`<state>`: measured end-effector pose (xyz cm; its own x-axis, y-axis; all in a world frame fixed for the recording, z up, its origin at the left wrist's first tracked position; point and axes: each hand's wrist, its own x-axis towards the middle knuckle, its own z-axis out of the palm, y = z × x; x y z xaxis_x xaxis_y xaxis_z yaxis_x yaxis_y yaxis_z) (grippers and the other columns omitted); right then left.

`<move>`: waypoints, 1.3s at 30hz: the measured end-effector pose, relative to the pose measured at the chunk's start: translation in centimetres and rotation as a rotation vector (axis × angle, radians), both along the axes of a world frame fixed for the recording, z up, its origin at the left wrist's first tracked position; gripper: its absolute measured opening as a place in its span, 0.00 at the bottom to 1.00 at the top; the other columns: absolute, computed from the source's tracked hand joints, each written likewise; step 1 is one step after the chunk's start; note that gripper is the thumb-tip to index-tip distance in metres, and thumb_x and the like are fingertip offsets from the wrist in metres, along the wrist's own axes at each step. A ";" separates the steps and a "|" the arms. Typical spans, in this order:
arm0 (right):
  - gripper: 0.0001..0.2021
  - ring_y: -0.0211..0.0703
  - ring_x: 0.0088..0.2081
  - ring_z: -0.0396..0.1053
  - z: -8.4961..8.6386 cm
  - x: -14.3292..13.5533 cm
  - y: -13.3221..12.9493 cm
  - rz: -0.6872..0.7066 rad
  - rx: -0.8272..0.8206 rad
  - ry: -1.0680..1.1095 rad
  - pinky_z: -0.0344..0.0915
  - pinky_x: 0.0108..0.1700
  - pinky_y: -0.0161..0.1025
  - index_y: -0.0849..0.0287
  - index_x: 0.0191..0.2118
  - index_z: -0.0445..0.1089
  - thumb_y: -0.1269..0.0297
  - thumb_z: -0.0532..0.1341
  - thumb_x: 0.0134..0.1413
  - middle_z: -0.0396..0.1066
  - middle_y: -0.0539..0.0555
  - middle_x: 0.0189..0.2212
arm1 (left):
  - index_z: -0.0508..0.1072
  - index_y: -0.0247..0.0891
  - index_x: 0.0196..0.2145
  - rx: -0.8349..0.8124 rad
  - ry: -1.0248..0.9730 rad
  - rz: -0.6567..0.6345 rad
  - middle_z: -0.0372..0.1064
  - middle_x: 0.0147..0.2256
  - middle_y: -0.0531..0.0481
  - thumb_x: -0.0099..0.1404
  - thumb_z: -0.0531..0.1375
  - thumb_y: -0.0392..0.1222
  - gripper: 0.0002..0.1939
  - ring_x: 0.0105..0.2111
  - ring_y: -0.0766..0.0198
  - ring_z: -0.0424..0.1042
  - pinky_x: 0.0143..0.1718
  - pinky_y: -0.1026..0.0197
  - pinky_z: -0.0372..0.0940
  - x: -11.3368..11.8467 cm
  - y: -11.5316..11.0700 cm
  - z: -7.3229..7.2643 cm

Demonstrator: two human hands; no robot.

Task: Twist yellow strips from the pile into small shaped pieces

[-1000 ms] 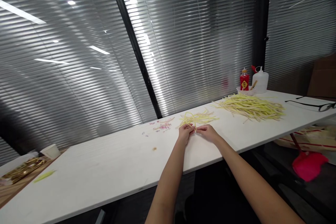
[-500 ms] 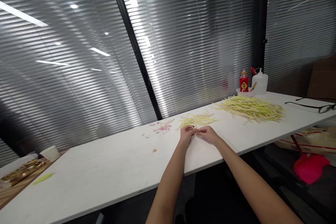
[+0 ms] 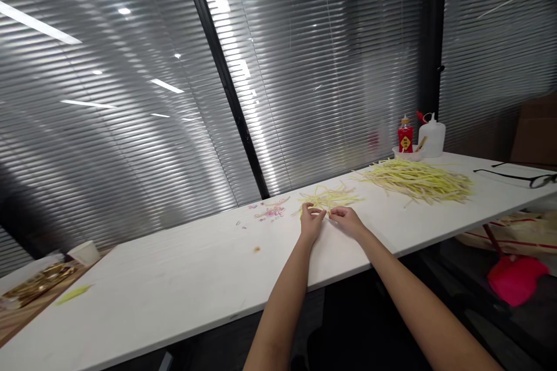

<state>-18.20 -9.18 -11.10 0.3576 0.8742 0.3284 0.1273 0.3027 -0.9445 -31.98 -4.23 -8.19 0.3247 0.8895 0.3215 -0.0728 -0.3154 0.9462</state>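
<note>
Left hand: the left hand [image 3: 311,222] rests on the white tabletop [image 3: 183,278] just right of the frame's centre, its fingers [image 3: 319,215] curled inward with the tips drawn together at the near edge of the small heap of yellow strips [image 3: 328,198]; whether a strip is pinched between them is too small to tell.
Right hand: the right hand [image 3: 346,219] lies just beside the left, its fingers bent and pointing toward the left hand's tips, nearly touching them; what it grips, if anything, cannot be told.
Small heap of yellow strips: loose, thin, pale yellow-green strands lying on the tabletop just above both hands in the frame, touching or almost touching the fingertips.
Large pile of yellow strips: a broader pile of yellow strips [image 3: 418,178] lies to the right of centre, well apart from the hands.
Pink scraps: small pink scraps [image 3: 270,210] are scattered left of the small heap.
Bottles: a red bottle [image 3: 405,137] and a white bottle [image 3: 433,135] stand by a small white bowl [image 3: 408,153] at the back edge, upper right.
Glasses: black glasses [image 3: 517,175] lie at the far right.
Cup: a white cup [image 3: 84,253] sits at the lower left.
Backdrop: grey blinds [image 3: 113,98] fill the upper frame.
</note>
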 end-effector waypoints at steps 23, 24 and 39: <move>0.09 0.40 0.27 0.64 -0.3 0.5 0.4 0.071 -0.003 0.016 0.59 0.32 0.36 0.60 0.22 0.70 0.59 0.64 0.35 0.67 0.50 0.21 | 0.73 0.43 0.40 0.472 0.320 -0.182 0.72 0.40 0.48 0.48 0.62 0.31 0.20 0.43 0.56 0.68 0.46 0.55 0.61 -1.1 -1.9 1.8; 0.09 0.40 0.27 0.64 -0.3 0.5 0.4 0.073 -0.001 0.020 0.59 0.32 0.36 0.60 0.21 0.70 0.59 0.64 0.35 0.66 0.49 0.20 | 0.73 0.43 0.40 0.482 0.326 -0.185 0.72 0.40 0.48 0.47 0.63 0.32 0.20 0.43 0.56 0.68 0.47 0.54 0.60 -1.1 -1.9 1.8; 0.10 0.37 0.25 0.60 0.5 0.2 -0.2 0.084 -0.022 0.020 0.55 0.28 0.34 0.60 0.20 0.66 0.58 0.63 0.36 0.62 0.48 0.18 | 0.75 0.46 0.42 0.458 0.305 -0.217 0.72 0.40 0.47 0.51 0.64 0.37 0.19 0.41 0.57 0.68 0.49 0.53 0.59 -1.2 -2.3 2.5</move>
